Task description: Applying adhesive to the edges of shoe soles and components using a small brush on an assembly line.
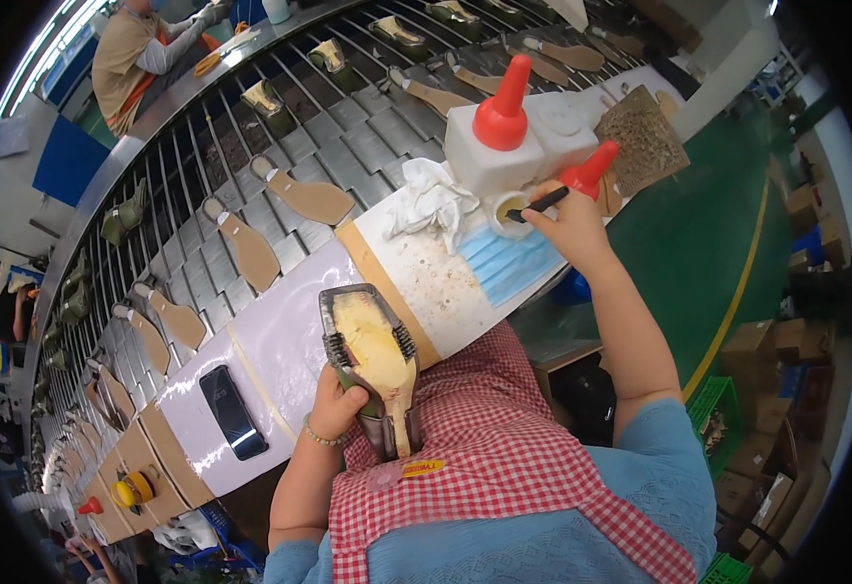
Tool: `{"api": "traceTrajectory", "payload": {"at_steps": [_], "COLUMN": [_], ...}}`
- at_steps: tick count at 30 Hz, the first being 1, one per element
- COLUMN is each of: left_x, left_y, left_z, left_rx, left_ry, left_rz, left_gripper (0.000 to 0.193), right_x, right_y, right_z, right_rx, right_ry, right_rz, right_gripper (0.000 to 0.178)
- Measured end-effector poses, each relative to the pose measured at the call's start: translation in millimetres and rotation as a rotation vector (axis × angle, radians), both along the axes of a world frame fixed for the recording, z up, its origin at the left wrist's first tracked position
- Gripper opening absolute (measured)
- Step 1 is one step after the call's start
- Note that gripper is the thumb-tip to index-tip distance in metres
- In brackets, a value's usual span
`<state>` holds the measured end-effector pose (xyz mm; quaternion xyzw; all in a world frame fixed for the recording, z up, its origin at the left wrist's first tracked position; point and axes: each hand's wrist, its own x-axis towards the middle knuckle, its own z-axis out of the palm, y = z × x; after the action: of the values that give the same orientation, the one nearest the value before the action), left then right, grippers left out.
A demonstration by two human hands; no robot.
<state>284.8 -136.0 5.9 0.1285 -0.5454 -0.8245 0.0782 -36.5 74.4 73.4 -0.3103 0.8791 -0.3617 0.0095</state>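
My left hand (334,403) is closed round the side of a dark shoe upper on its last (379,350). The shoe is bottom side up, its yellowish underside facing me and its narrow end toward my apron. In my right hand (574,226) is a black-handled brush (548,200), pinched between thumb and fingers. The brush's tip reaches into the mouth of a small white pot (496,234) with something yellowish inside. Beside the pot lie a crumpled white cloth (428,202) and a blue face mask (506,265). A white bottle with a red cone top (502,119) stands just behind.
Beyond the bench, a slatted conveyor (338,146) carries tan soles (304,195) and more shoe uppers (268,102). A phone (233,413) and a yellow tape roll (134,489) lie to the left. Across the conveyor sits another person (134,63). Cardboard boxes (749,350) line the right.
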Motion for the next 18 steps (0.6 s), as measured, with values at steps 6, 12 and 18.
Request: {"api": "traceTrajectory", "payload": {"at_steps": [6, 12, 18], "left_x": [4, -2, 0], "left_y": [-4, -4, -17], "left_z": [3, 8, 6], "left_rx": [-0.033, -0.029, 0.055], "left_ry": [-0.015, -0.009, 0.021], "left_rz": [0.011, 0.036, 0.185], "left_gripper": [0.088, 0.090, 0.093], "right_x": [-2, -2, -9], "right_y": [-2, 5, 24], "right_z": [3, -2, -21], "right_rx": [0.086, 0.038, -0.558], "right_ry": [-0.040, -0.078, -0.718], "right_rz": [0.015, 0.003, -0.115], "right_gripper": [0.022, 0.021, 0.017]}}
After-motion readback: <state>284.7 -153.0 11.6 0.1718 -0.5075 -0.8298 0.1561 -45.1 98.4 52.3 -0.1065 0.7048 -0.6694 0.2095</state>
